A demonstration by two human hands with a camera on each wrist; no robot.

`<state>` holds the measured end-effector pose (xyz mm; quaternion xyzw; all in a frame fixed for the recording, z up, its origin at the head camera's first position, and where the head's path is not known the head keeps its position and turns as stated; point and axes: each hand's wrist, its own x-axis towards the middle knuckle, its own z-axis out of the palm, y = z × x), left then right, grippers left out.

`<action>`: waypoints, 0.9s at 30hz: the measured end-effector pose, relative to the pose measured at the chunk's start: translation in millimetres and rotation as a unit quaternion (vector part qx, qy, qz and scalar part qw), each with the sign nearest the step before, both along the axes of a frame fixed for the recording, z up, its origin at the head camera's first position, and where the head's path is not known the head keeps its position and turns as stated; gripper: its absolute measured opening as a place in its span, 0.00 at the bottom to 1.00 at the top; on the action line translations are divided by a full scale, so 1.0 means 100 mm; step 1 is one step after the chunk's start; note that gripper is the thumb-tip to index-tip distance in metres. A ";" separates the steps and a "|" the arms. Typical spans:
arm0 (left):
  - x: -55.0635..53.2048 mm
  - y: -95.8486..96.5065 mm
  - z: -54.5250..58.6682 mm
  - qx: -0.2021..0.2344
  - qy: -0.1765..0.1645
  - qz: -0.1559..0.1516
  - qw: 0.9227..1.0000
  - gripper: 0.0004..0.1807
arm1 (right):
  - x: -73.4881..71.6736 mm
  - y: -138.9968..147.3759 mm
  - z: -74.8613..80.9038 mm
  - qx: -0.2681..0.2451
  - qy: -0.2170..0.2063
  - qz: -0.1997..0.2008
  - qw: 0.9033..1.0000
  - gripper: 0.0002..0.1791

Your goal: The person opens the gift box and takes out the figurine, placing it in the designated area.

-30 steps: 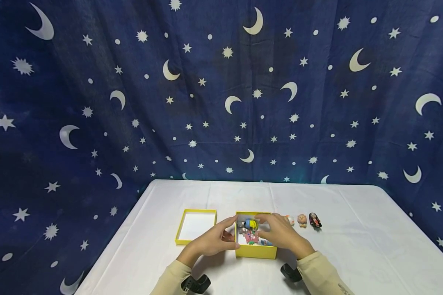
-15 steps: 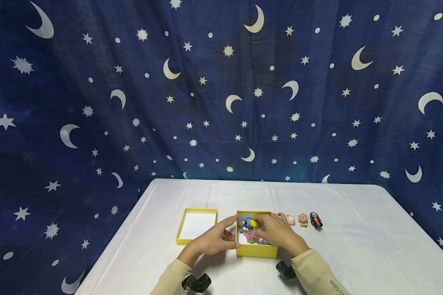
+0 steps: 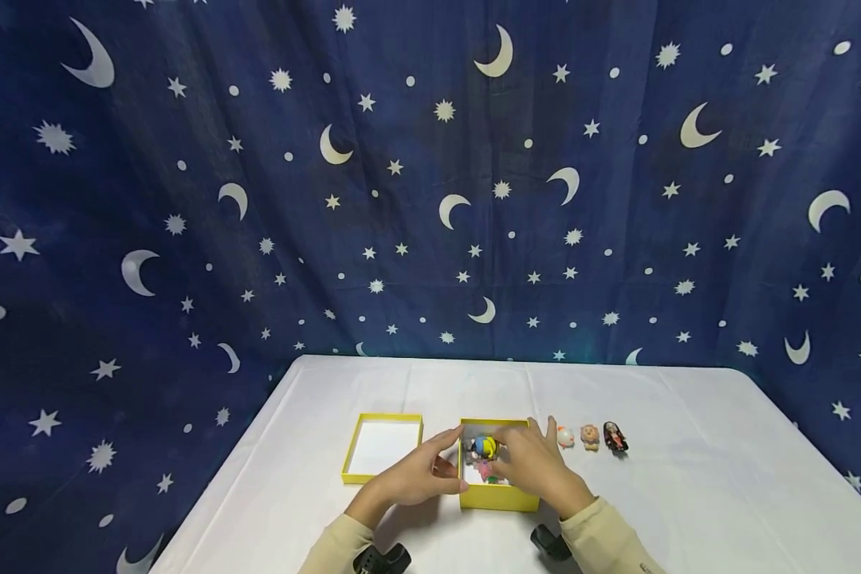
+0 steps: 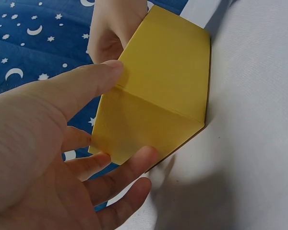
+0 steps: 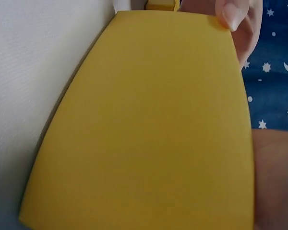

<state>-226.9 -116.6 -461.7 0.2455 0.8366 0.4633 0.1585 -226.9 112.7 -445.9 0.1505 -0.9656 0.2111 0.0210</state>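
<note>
A yellow open box (image 3: 498, 499) with several small toy figures stands on the table in the head view. My left hand (image 3: 414, 472) rests against its left side, thumb near the front corner and fingers loosely spread, as the left wrist view shows on the box wall (image 4: 158, 67). Inside the box lie a blue-and-yellow figure (image 3: 485, 446) and a pink figure (image 3: 484, 472). My right hand (image 3: 538, 461) reaches over the right wall into the box, its fingertips close to the blue-and-yellow figure. Whether they grip anything is hidden; the right wrist view shows mostly the box's outer wall (image 5: 149, 120).
Left of the box lies a yellow-rimmed lid (image 3: 382, 448) with its white inside up. In a row to the right are a white-and-orange figure (image 3: 565, 436), a tan figure (image 3: 590, 437) and a dark figure (image 3: 615, 438). A starry curtain (image 3: 430, 199) hangs behind the white table (image 3: 725, 478).
My right hand has shifted left and further over the box, covering the blue figure at its front right. The blue-and-yellow figure has turned slightly. My left hand stays at the box's left side.
</note>
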 end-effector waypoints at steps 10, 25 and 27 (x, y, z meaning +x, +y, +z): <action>0.04 0.00 -0.03 0.010 -0.001 0.001 1.000 0.49 | 0.04 0.03 -0.02 -0.035 -0.026 0.021 0.999 0.29; -0.01 0.00 -0.02 0.003 0.018 -0.009 1.000 0.48 | 0.08 -0.04 0.01 0.038 0.072 0.025 0.996 0.21; -0.01 0.00 -0.01 -0.001 0.021 -0.008 1.000 0.48 | 0.07 -0.04 0.00 0.040 0.069 0.023 0.997 0.21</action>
